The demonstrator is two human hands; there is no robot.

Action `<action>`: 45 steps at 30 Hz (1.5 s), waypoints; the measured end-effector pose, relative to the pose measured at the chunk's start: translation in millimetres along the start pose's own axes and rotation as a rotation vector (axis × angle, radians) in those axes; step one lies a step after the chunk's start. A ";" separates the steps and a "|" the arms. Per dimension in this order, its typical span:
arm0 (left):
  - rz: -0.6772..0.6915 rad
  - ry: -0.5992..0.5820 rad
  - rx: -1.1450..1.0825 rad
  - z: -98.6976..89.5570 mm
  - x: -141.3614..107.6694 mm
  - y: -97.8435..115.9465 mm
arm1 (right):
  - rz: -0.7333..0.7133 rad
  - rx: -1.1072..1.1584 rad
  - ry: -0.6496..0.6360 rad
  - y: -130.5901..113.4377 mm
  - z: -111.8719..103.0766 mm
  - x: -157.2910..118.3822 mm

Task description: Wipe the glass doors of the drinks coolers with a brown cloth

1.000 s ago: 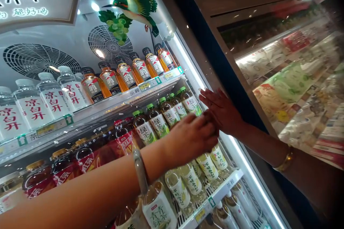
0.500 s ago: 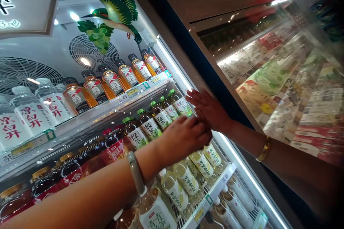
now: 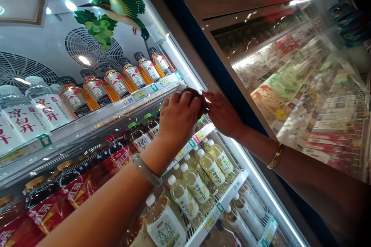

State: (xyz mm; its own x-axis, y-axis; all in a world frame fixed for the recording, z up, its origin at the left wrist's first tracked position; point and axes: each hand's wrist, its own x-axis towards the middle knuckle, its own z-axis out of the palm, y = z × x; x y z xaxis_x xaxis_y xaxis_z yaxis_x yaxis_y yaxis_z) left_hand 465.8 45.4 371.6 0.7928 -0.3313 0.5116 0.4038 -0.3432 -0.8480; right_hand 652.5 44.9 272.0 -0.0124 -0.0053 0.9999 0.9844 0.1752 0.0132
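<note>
My left hand, a pale bangle on its wrist, reaches across the lit drinks cooler with its fingers curled. A dark bunched thing shows at its fingertips; its kind is unclear. Close beside it is my right hand, with a gold-coloured bracelet on the wrist. Its fingers are stretched out near the cooler's right edge, their tips almost meeting the left hand. Behind my left hand stand green-capped tea bottles, partly covered by it.
Amber bottles and white-labelled water bottles line the upper shelf. Red-labelled bottles and pale yellow drinks stand lower. A kingfisher picture is above. To the right is a glass-fronted case of packaged goods.
My left hand has moved up and slightly left with the dark bunched thing. My right hand remains by the cooler's edge, fingers stretched. The view has shifted slightly.
</note>
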 end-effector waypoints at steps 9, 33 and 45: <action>0.212 -0.031 -0.083 1.1 -21.0 26.1 | -0.006 0.062 0.005 6.0 3.1 -3.3; 0.041 -0.028 0.041 3.3 14.6 19.7 | -0.058 0.048 0.069 8.9 7.8 -6.4; -0.015 0.002 0.047 -1.0 36.7 -23.7 | -0.068 -0.041 0.069 7.5 7.5 -6.2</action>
State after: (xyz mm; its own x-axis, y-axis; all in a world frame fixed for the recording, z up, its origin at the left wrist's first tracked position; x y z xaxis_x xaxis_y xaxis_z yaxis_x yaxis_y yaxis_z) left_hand 484.9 40.6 410.6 0.7856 -0.3279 0.5246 0.4370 -0.3062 -0.8458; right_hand 658.6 53.5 265.9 -0.0684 -0.0839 0.9941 0.9881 0.1320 0.0792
